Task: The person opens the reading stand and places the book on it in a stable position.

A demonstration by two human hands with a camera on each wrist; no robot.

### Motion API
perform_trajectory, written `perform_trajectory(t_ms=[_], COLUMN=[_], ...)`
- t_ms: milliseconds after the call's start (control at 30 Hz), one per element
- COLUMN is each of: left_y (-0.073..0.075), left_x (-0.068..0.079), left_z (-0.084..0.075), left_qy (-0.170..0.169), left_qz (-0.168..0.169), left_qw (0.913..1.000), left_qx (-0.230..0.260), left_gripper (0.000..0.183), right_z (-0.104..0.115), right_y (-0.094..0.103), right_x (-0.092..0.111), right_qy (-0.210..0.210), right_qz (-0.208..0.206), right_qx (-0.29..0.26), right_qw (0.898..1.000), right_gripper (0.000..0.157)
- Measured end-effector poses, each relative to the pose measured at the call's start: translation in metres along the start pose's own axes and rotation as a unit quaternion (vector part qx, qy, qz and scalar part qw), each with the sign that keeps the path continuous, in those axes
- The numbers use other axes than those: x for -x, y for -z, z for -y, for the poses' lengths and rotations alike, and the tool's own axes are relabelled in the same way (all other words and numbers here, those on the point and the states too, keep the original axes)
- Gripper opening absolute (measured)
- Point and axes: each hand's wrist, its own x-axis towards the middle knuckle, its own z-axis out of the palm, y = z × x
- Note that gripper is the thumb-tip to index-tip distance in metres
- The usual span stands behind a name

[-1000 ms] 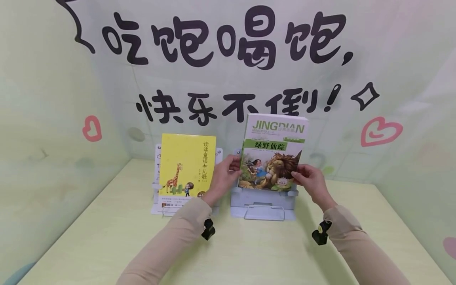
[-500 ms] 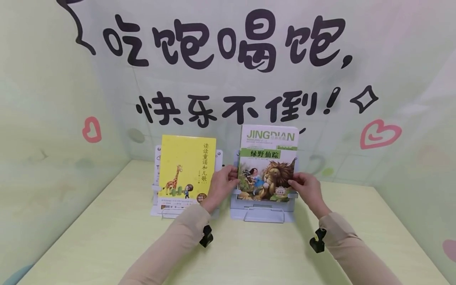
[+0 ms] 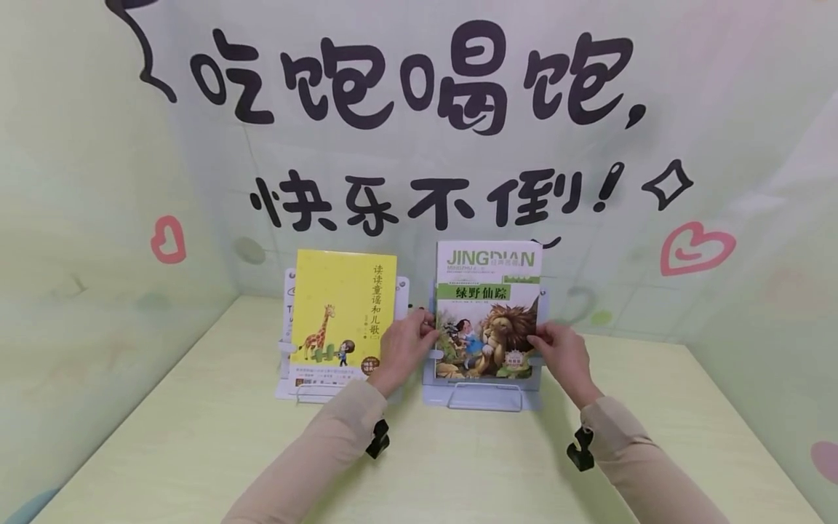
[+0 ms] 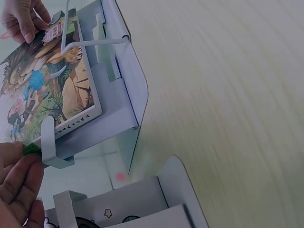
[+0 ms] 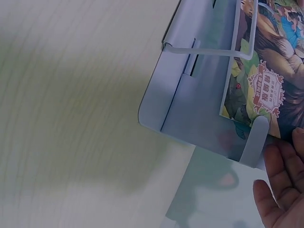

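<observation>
A paperback book (image 3: 487,327) with a lion and a girl on its cover stands upright in a pale blue-grey book stand (image 3: 432,389). My left hand (image 3: 407,348) pinches its left edge, and my right hand (image 3: 564,356) pinches the right edge with the thumb on the cover. In the left wrist view, a side clip (image 4: 49,140) of the stand overlaps the cover close to my left fingers. Another clip (image 5: 255,142) does the same beside my right fingers in the right wrist view. The book's lower edge sits slightly above the stand's base. The book's back is hidden.
Left of the book, a yellow book (image 3: 343,309) with a giraffe leans in a second, white stand (image 3: 286,364). Both stands have wire holders in front and rest on a pale wood-look table (image 3: 452,466). A printed cloth backdrop (image 3: 419,145) hangs behind.
The lion book has moved down and slightly left into its stand, and both hands have moved down with it. Its side edges now lie behind the clips. The yellow book stays in its stand.
</observation>
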Motion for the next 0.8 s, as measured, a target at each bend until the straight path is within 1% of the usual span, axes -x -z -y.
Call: perform_trajectory(t_ms=[133, 233, 433, 600, 700, 800], left_y=[-0.002, -0.003, -0.005, -0.007, -0.007, -0.007], left_x=[0.001, 0.002, 0.005, 0.008, 0.007, 0.004], left_z=[0.0, -0.001, -0.002, -0.002, -0.004, -0.006], left_qy=[-0.013, -0.02, -0.033, -0.048, -0.062, -0.07], left_qz=[0.007, 0.014, 0.021, 0.012, -0.001, -0.003], left_qw=[0.9999, 0.9996, 0.9984, 0.9948, 0.9915, 0.9892], left_qx=[-0.008, -0.013, -0.042, -0.09, -0.114, -0.129], left_gripper=[0.016, 0.012, 0.013, 0.015, 0.017, 0.018], right_z=[-0.001, -0.005, -0.013, -0.014, -0.014, -0.014], right_y=[0.001, 0.0, -0.007, -0.007, -0.007, -0.007], right_x=[0.003, 0.005, 0.011, 0.015, 0.012, 0.008], right_qy=[-0.017, -0.019, 0.006, 0.021, 0.024, 0.025], right_qz=[0.011, 0.014, 0.004, 0.004, 0.011, 0.017], right_qx=[0.007, 0.009, 0.005, 0.013, 0.018, 0.017], right_qw=[1.0, 1.0, 1.0, 1.0, 0.999, 0.999], right_gripper=[0.015, 0.014, 0.011, 0.011, 0.011, 0.013])
